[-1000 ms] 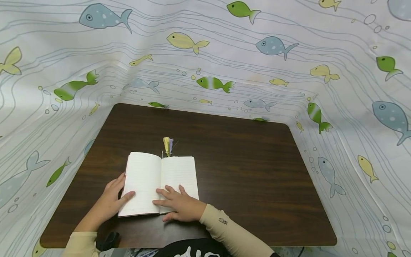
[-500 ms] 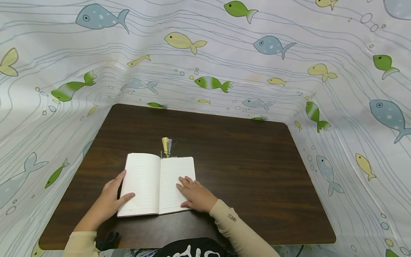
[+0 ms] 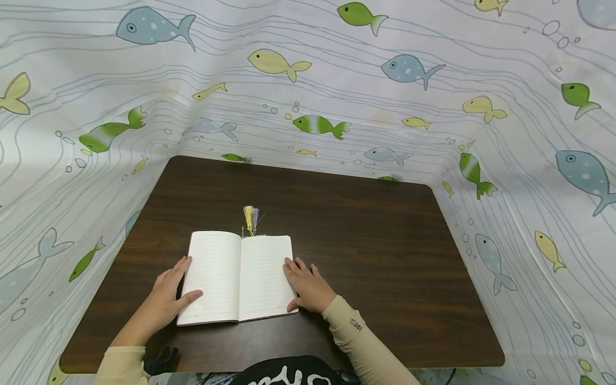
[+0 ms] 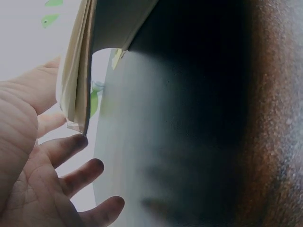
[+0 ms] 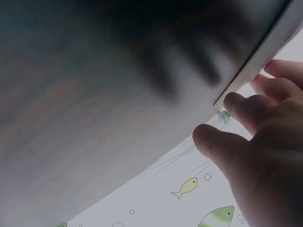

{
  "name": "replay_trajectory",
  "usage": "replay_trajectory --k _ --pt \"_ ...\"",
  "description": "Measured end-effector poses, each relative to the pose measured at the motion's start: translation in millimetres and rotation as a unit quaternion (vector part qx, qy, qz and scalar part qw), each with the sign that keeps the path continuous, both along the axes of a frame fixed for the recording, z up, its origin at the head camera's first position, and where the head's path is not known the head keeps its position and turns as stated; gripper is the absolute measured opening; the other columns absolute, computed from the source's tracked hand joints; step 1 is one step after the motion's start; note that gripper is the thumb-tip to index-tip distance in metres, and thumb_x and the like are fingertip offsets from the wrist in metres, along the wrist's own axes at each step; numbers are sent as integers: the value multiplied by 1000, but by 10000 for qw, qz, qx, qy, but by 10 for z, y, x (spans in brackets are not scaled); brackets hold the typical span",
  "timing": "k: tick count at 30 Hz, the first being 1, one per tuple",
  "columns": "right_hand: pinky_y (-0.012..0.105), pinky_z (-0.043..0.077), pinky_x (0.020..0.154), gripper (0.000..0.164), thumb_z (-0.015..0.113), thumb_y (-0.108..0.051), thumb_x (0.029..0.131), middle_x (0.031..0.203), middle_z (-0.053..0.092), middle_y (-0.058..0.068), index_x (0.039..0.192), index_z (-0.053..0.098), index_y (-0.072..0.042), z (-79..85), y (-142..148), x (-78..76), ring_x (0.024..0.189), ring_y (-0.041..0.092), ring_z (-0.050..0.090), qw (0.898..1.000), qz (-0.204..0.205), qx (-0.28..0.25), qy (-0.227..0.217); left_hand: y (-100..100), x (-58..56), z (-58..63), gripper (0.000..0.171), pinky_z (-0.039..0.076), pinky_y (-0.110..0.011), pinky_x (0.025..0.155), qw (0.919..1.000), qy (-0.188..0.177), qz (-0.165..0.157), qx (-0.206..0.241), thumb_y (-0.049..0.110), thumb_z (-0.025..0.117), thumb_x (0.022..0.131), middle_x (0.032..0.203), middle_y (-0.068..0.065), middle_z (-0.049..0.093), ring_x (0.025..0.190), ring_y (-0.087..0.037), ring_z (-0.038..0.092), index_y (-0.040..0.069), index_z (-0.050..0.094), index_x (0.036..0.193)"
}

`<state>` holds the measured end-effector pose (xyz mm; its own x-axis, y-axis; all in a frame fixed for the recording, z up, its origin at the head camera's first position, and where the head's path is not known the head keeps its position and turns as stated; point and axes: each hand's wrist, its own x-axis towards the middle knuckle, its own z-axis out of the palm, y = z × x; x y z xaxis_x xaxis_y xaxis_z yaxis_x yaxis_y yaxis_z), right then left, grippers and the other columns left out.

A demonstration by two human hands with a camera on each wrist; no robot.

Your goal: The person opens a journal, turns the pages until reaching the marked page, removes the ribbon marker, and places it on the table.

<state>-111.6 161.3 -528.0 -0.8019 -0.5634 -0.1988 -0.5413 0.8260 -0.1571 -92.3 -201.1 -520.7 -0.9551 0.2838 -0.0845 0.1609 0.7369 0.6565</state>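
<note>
An open notebook (image 3: 214, 278) with ruled, unwritten pages lies on the dark table. The left hand (image 3: 168, 294) holds its left side, thumb on the page and fingers along the outer edge. In the left wrist view, the page block (image 4: 75, 75) stands over the spread fingers of that hand (image 4: 52, 175), with one fingertip touching the cover's edge. At the notebook's right edge rests the right hand (image 3: 308, 286), its fingers extended and its thumb near the lower corner. The right wrist view shows the fingers of this hand (image 5: 270, 127) beside the notebook's edge (image 5: 251, 66).
Yellow and purple tassels (image 3: 250, 218) stick out above the notebook's spine. The brown wood-look table (image 3: 375, 256) extends to the right and back. A fish-patterned sheet (image 3: 337, 85) surrounds it on the back and sides. A black object (image 3: 162, 361) sits at the front edge.
The right hand has slid rightward from the middle of the pages, across the right page, to its outer edge. The left hand stays at the left side.
</note>
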Motion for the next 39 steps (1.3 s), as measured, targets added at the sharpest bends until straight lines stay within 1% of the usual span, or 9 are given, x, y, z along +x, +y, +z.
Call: replay_trajectory --k 7,13,17,21,24,30,34,37,39 --pt "63 28 108 100 70 -56 72 159 26 6 151 33 -9 -34 -17 -9 145 32 26 9990 -9 86 448 2 7 5 92 21 -77 95 9999 -75 46 -59 48 59 93 157 -29 11 134 -56 14 3 7 155" --pt "63 32 106 85 71 -59 68 148 45 9 135 55 -9 -62 -69 -21 138 31 40 9884 109 -43 1517 2 6 -2 92 20 -77 95 9999 -66 80 -76 49 59 93 157 -29 11 135 -56 14 3 7 155" --pt "64 34 104 98 77 -58 62 149 40 16 139 48 -5 -71 -111 -22 141 34 34 9822 -83 -215 1866 0 9 -23 93 21 -78 95 9998 -86 123 -116 50 59 92 157 -29 12 135 -56 14 4 8 155" --pt "62 31 106 121 78 -59 61 156 27 19 151 23 0 -96 -133 -33 145 35 23 9839 -397 -230 1726 -1 6 -37 94 21 -78 94 9997 -90 149 -157 51 59 92 157 -30 12 134 -56 14 4 8 155" --pt "62 29 108 124 76 -59 63 157 26 18 153 15 1 -108 -133 -36 146 33 22 9859 -431 -312 1585 -1 4 -40 94 21 -78 94 9997 -74 150 -192 52 59 92 157 -30 13 134 -56 15 4 9 155" --pt "63 24 110 113 70 -56 74 159 24 13 154 12 0 -83 -135 -30 147 28 22 9884 -369 -819 1228 -1 11 -33 94 21 -78 94 9997 -88 151 -186 52 59 92 156 -30 13 134 -57 15 3 10 155" --pt "62 19 112 104 69 -48 81 160 22 11 155 11 -3 -57 -154 -38 147 24 22 9856 -326 -1344 975 -6 21 -35 93 21 -78 94 9997 -109 133 -165 51 59 92 157 -30 12 134 -57 15 4 9 155" --pt "58 18 115 97 68 -39 87 160 20 11 155 9 -4 -22 -180 -38 146 20 22 9781 -275 -1967 616 -12 27 -38 93 21 -78 94 9998 -105 125 -136 50 59 92 157 -29 12 134 -57 14 4 8 155" --pt "52 21 116 91 66 -34 92 161 18 11 155 7 -6 17 -208 -28 146 19 22 9687 -254 -2449 304 -15 32 -37 92 21 -78 94 9998 -103 126 -120 50 59 93 157 -28 13 135 -56 14 5 8 156"
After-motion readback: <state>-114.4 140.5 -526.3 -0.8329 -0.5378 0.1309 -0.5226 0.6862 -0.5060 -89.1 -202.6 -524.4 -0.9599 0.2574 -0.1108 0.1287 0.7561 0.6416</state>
